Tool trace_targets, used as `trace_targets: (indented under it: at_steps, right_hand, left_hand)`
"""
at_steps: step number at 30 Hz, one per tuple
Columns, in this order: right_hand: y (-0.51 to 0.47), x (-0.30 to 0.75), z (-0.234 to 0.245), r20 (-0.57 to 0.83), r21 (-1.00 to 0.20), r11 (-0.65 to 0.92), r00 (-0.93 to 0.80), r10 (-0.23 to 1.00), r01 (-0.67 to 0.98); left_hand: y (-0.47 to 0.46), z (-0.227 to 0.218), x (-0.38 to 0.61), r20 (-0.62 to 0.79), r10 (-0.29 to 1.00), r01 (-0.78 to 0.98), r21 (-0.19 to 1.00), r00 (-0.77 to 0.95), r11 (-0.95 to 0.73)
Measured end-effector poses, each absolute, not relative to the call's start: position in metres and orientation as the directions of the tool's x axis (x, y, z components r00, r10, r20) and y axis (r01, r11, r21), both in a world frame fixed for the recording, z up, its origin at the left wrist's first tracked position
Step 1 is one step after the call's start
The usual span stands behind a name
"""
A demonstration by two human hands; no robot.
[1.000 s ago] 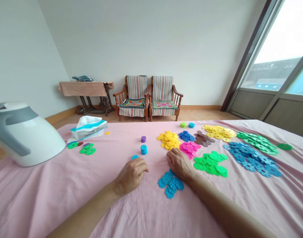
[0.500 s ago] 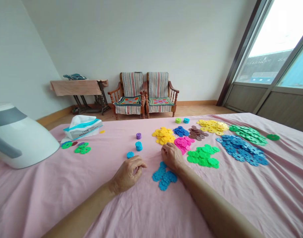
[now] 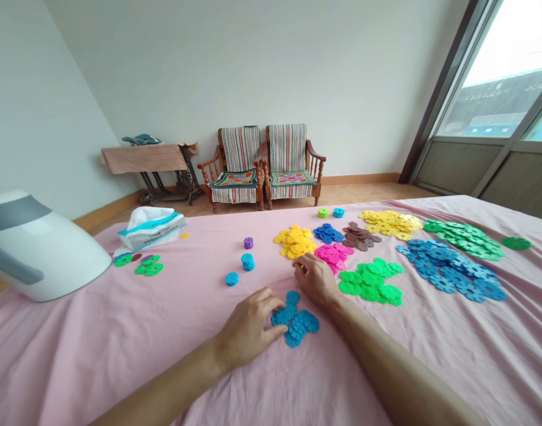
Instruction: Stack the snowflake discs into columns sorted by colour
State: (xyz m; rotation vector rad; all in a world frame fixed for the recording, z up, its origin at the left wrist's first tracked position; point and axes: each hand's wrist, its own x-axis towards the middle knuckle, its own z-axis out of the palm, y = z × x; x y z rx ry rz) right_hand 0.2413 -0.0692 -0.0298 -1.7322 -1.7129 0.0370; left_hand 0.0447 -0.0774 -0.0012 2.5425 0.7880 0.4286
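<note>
My left hand [image 3: 253, 324] is at the left edge of a loose pile of light-blue notched plastic discs [image 3: 298, 324], thumb and fingers apart at its rim. My right hand [image 3: 316, 280] rests with curled fingers between that pile and the yellow discs [image 3: 294, 241]. A small reddish-gold spot shows by its fingers; I cannot tell what it is. Pink discs [image 3: 335, 255] lie just beyond this hand, and bright green discs [image 3: 369, 281] to its right. A light-blue disc stack [image 3: 248, 262], a lower blue stack [image 3: 231, 278] and a purple stack [image 3: 248, 242] stand ahead of my left hand.
Dark-blue [image 3: 328, 232], brown [image 3: 361, 236], more yellow [image 3: 389, 223], darker green [image 3: 461, 238] and blue [image 3: 451, 269] disc piles spread rightward. Lime [image 3: 323, 212] and blue [image 3: 338, 212] stacks stand at the back. Leftward are a tissue box [image 3: 153, 231], mixed discs [image 3: 149, 266] and a white kettle [image 3: 53, 254].
My left hand has moved right and nearer me, from beside the low blue stack to the light-blue pile, its fingers opening. My right hand stays near the yellow pile, slightly turned.
</note>
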Motion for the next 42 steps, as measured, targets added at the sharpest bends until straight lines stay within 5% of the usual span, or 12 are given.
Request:
trace_targets:
  at_steps: [6, 14, 21, 42]
  right_hand:
    - [-0.071, 0.238, -0.028, 0.419, -0.477, 0.125, 0.100, 0.903, 0.870]
    - [-0.071, 0.239, -0.027, 0.401, -0.484, 0.144, 0.073, 0.913, 0.863]
    - [-0.070, 0.239, -0.029, 0.389, -0.500, 0.146, 0.070, 0.919, 0.854]
    - [-0.070, 0.241, -0.030, 0.371, -0.496, 0.151, 0.051, 0.927, 0.855]
  left_hand:
    - [-0.081, 0.004, 0.051, 0.172, 0.616, 0.460, 0.521, 0.769, -0.719]
    - [-0.027, 0.022, 0.007, 0.393, 0.708, 0.548, 0.450, 0.587, -0.705]
    - [0.022, 0.009, -0.036, 0.301, 0.783, 0.637, 0.459, 0.545, -0.620]
    - [0.016, 0.002, -0.031, 0.265, 0.709, 0.549, 0.479, 0.654, -0.685]
